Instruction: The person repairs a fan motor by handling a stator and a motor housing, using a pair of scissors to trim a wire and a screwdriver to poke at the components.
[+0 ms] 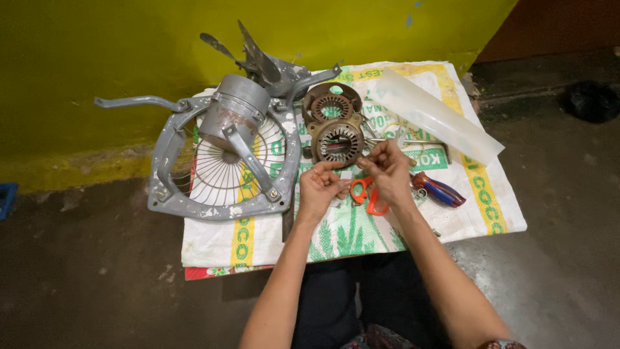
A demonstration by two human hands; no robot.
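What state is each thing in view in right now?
Left hand: fingers pinched, held over the sack.
Right hand: fingers pinched near the stator.
Stator: bare, out of its housing, lying flat.
Fan frame: dismantled, lying flat, motor housing attached.
Orange scissors: lying under the hands; blades hidden.
Screwdriver: lying unused.

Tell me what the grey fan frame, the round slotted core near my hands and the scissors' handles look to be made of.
Fan frame: likely painted metal, matt grey with chipped, worn patches.
Slotted core: probably steel, dull brown and rusty-looking, with regular slots around its bore.
Scissors' handles: seemingly plastic, smooth bright orange.
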